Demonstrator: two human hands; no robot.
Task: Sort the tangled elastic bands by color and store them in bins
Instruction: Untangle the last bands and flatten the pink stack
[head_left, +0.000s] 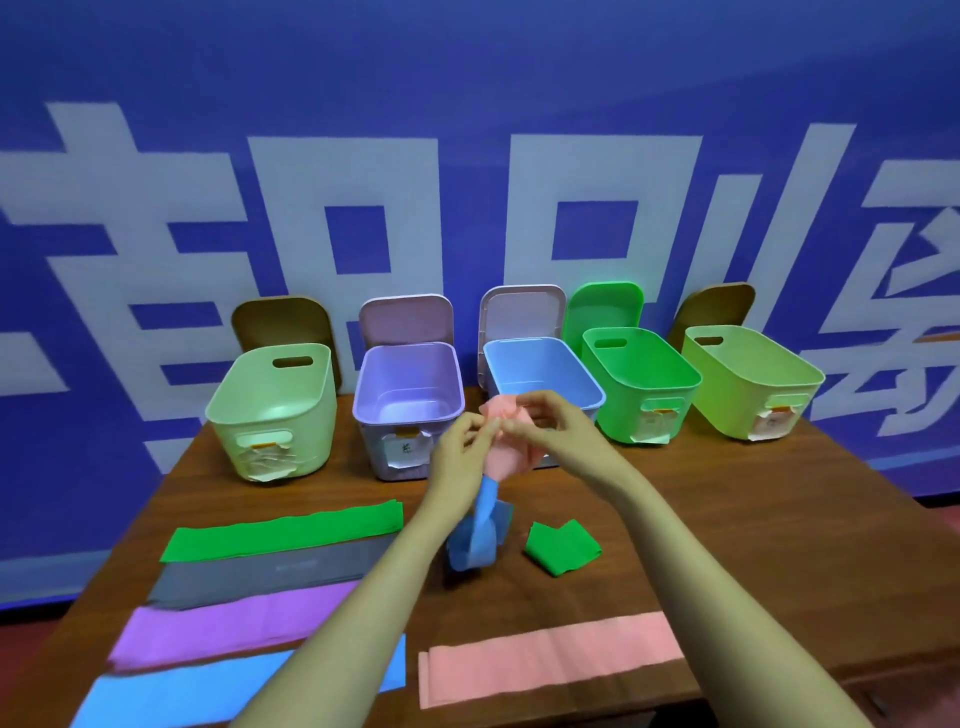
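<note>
Hanging blue band (475, 540) trails from crumpled pink band (514, 457).

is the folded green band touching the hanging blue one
Apart. The head view shows bare table between the folded green band and the hanging blue band.

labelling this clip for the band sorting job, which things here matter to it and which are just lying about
In the job: left hand and right hand pinching the pink band; blue band hanging from it; folded green band; purple band; blue bin; green bin.
Lying about: green lid; wall banner.
</note>
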